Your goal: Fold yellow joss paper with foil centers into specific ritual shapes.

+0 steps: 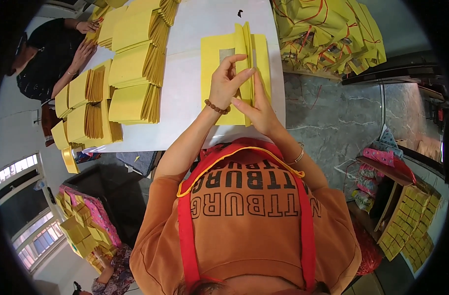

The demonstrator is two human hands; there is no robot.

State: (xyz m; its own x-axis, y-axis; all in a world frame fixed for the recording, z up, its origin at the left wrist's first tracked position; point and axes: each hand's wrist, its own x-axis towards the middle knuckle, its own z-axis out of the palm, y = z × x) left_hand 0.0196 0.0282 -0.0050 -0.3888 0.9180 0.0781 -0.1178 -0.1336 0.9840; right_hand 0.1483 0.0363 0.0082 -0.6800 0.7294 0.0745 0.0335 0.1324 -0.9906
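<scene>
A yellow paper sheet (210, 59) lies on the white table in front of me, with a pale grey rectangle on it. A narrow fold stands up along its length, right of its middle. My left hand (226, 82) bends over this fold, fingers curled at its left side and thumb reaching across it. Lower down, my right hand (260, 109) has its thumb over the fold and its straight fingers pressed along the right side. Both hands grip the folded paper; some fingertips are hidden behind it.
Stacks of folded yellow paper (131, 64) fill the table's left side. Yellow bundles with red ties (327, 34) are heaped beyond the right edge of the table (185, 29). A co-worker's hands (82, 51) are at the far left stacks. Another person's arm (105, 273) shows lower left.
</scene>
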